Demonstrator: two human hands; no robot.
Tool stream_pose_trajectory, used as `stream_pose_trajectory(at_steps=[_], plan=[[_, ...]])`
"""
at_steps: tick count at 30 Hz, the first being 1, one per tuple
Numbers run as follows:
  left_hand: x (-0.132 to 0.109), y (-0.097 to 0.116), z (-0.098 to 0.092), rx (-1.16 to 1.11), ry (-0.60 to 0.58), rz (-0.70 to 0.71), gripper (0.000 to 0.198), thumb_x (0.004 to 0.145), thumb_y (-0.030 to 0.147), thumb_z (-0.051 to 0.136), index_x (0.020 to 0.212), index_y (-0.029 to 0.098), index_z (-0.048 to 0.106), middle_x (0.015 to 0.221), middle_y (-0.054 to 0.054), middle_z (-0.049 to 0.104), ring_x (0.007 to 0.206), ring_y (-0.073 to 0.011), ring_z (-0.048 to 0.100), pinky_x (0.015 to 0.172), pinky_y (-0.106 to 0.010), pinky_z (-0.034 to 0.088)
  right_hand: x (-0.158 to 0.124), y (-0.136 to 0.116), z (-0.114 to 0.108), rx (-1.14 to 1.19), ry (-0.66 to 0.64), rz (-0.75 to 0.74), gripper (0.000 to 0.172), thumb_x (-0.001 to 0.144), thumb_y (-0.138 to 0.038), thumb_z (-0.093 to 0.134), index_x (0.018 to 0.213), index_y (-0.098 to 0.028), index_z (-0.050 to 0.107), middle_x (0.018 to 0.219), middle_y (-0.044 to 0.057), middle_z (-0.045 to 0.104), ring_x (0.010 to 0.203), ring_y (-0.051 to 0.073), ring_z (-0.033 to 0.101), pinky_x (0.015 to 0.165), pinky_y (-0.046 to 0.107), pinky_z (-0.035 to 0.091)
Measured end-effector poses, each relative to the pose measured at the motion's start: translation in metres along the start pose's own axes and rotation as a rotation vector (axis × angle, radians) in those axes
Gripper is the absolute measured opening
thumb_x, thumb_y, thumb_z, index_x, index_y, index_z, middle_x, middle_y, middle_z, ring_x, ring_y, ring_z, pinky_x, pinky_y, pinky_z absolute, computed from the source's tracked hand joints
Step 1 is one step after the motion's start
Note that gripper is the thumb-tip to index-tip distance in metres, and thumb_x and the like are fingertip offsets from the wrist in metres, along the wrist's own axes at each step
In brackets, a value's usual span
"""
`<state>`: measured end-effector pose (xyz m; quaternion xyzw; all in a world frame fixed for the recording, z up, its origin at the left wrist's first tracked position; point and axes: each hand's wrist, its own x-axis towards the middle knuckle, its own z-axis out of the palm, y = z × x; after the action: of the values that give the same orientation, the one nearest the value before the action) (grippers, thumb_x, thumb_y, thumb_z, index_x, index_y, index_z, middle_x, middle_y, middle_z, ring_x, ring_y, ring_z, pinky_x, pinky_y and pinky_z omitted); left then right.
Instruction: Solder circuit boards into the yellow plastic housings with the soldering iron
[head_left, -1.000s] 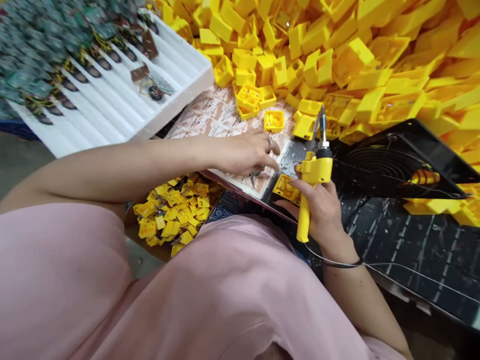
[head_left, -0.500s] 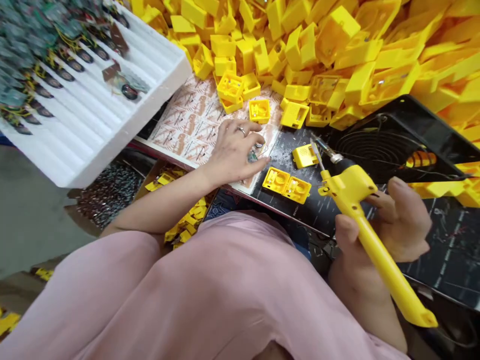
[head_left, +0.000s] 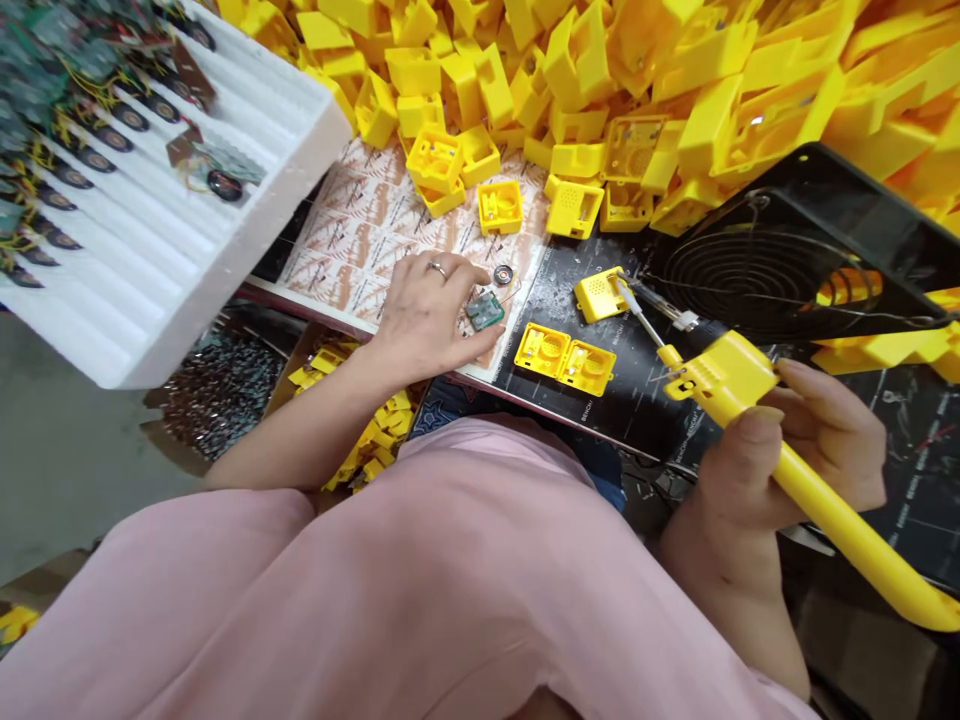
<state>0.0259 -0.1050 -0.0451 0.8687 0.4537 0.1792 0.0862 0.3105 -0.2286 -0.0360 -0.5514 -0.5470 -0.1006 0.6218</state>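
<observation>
The left hand [head_left: 427,315] lay palm down on a patterned paper sheet [head_left: 360,250], its fingers loosely spread and a ring [head_left: 437,268] on one of them. It pinched nothing. Its fingertips were just beside a small green circuit board [head_left: 485,311], though contact could not be confirmed from this view. The board lay near the edge of the sheet, with a small round speaker [head_left: 503,275] just above it. Thin wires appeared to join the two.

The right hand [head_left: 795,460] was closed around the yellow handle of a soldering iron [head_left: 724,385], with the thumb on top and the fingers curled around the far side. The iron's thin metal shaft [head_left: 641,315] pointed left over a black mat [head_left: 637,415], its tip at the edge of a yellow housing [head_left: 598,295]. Contact there could not be confirmed. Two open yellow housings [head_left: 564,360] sat side by side on the mat, nearer the person.

A heap of yellow housings [head_left: 600,100] lay beyond the sheet. A white foam tray [head_left: 225,290] at upper left held rows of boards and speakers. A black fan grille [head_left: 757,270] sat beyond the mat. Loose yellow parts [head_left: 360,425] lay below the left forearm. Pink clothing [head_left: 420,580] covered the person's lap.
</observation>
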Motion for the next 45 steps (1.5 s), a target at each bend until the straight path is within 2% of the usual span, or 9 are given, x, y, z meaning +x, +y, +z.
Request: stream_pose_trajectory(at_steps=[6, 15, 21, 28, 33, 37, 39, 43, 45], plan=[[-0.011, -0.007, 0.001, -0.012, -0.019, -0.035, 0.05, 0.094, 0.061, 0.056, 0.116, 0.018, 0.07, 0.118, -0.012, 0.073, 0.115, -0.032, 0.062, 0.104, -0.048, 0.044, -0.001, 0.001, 0.004, 0.05, 0.031, 0.021, 0.034, 0.084, -0.046, 0.082, 0.109, -0.023, 0.083, 0.092, 0.004, 0.08, 0.065, 0.013, 0.069, 0.056, 0.023, 0.055], [-0.012, 0.003, -0.002, 0.123, 0.06, 0.12, 0.039, 0.094, 0.052, 0.057, 0.104, 0.018, 0.072, 0.103, -0.011, 0.074, 0.101, -0.031, 0.066, 0.089, -0.044, 0.049, -0.003, -0.004, -0.002, 0.052, 0.018, 0.014, 0.032, 0.083, -0.043, 0.083, 0.108, -0.022, 0.083, 0.093, 0.005, 0.081, 0.065, 0.013, 0.07, 0.056, 0.022, 0.056], [0.011, 0.0, -0.017, 0.146, -0.104, 0.204, 0.035, 0.098, 0.035, 0.046, 0.086, 0.019, 0.074, 0.079, -0.006, 0.07, 0.082, -0.0253, 0.067, 0.076, -0.04, 0.047, -0.004, -0.006, -0.002, 0.067, -0.034, -0.014, 0.034, 0.084, -0.04, 0.082, 0.113, -0.022, 0.081, 0.095, 0.005, 0.081, 0.064, 0.012, 0.069, 0.055, 0.022, 0.054], [0.051, -0.016, -0.008, -0.211, -0.199, 0.198, 0.03, 0.095, 0.039, 0.055, 0.11, 0.024, 0.077, 0.12, -0.006, 0.075, 0.112, -0.0268, 0.068, 0.107, -0.047, 0.047, -0.007, -0.007, -0.008, 0.014, -0.085, 0.004, 0.036, 0.086, -0.038, 0.079, 0.119, -0.022, 0.08, 0.092, 0.004, 0.08, 0.063, 0.015, 0.068, 0.055, 0.026, 0.052], [0.057, -0.012, 0.007, -0.392, -0.231, 0.163, 0.022, 0.089, 0.032, 0.06, 0.093, 0.023, 0.079, 0.103, -0.004, 0.08, 0.104, -0.0235, 0.07, 0.106, -0.045, 0.049, -0.009, -0.002, -0.008, 0.036, -0.004, 0.026, 0.04, 0.081, -0.048, 0.083, 0.112, -0.022, 0.082, 0.085, 0.004, 0.077, 0.059, 0.013, 0.061, 0.051, 0.025, 0.043], [0.048, -0.008, -0.01, -0.43, -0.285, 0.115, 0.022, 0.088, 0.035, 0.059, 0.091, 0.023, 0.077, 0.096, -0.003, 0.079, 0.096, -0.022, 0.07, 0.109, -0.047, 0.047, -0.006, 0.009, -0.003, 0.157, 0.208, 0.127, 0.056, 0.096, -0.068, 0.058, 0.095, -0.018, 0.083, 0.077, 0.005, 0.069, 0.069, 0.016, 0.062, 0.054, 0.026, 0.043], [0.04, -0.003, -0.02, -0.425, -0.33, 0.134, 0.023, 0.089, 0.034, 0.057, 0.091, 0.025, 0.077, 0.094, -0.002, 0.078, 0.1, -0.0219, 0.068, 0.116, -0.051, 0.041, -0.005, 0.013, -0.003, 0.194, 0.25, 0.206, 0.064, 0.104, -0.064, 0.041, 0.087, -0.017, 0.082, 0.072, 0.005, 0.065, 0.067, 0.016, 0.061, 0.055, 0.026, 0.042], [0.025, 0.012, -0.028, -0.365, -0.401, 0.164, 0.022, 0.091, 0.032, 0.057, 0.09, 0.028, 0.079, 0.091, -0.001, 0.077, 0.104, -0.0233, 0.066, 0.124, -0.06, 0.025, -0.005, 0.008, -0.009, 0.17, 0.063, 0.238, 0.024, 0.088, -0.042, 0.075, 0.092, -0.019, 0.083, 0.071, 0.002, 0.069, 0.059, 0.012, 0.06, 0.053, 0.024, 0.043], [0.02, 0.018, -0.026, -0.316, -0.361, 0.149, 0.02, 0.091, 0.031, 0.059, 0.09, 0.028, 0.079, 0.087, -0.001, 0.077, 0.102, -0.0235, 0.066, 0.123, -0.063, 0.023, -0.006, 0.001, -0.016, 0.171, -0.097, 0.175, 0.026, 0.082, -0.032, 0.083, 0.105, -0.021, 0.083, 0.08, 0.003, 0.076, 0.06, 0.013, 0.064, 0.05, 0.023, 0.047]])
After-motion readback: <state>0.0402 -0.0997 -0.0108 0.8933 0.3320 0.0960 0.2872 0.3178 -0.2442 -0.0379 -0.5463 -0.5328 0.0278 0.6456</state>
